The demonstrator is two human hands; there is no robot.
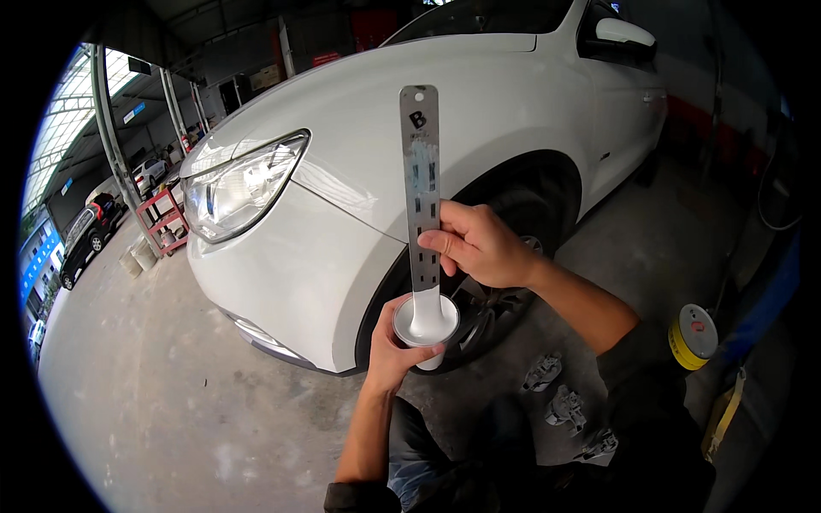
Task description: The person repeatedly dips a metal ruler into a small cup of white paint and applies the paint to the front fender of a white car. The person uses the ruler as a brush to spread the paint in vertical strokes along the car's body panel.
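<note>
My left hand (390, 354) is wrapped round a small cup (433, 363), its thumb across the near side just below the rim. White paint (434, 326) fills the part of the cup that I can see. In my right hand (486, 246) a long flat metal mixing ruler (420, 137) stands nearly upright, pinched between thumb and fingers below its middle. Rows of dark slots run down the ruler, and smears mark its upper part. Its lower end is coated white and goes down into the paint, so the tip is hidden.
Right ahead is a white car (291, 282) with its headlight (246, 188) and front wheel arch. A yellow can (689, 340) with a grey lid sits at the right. Crumpled grey pieces (564, 408) lie on the floor by my feet. Farther left are a red cart (162, 221) and pale buckets (142, 254).
</note>
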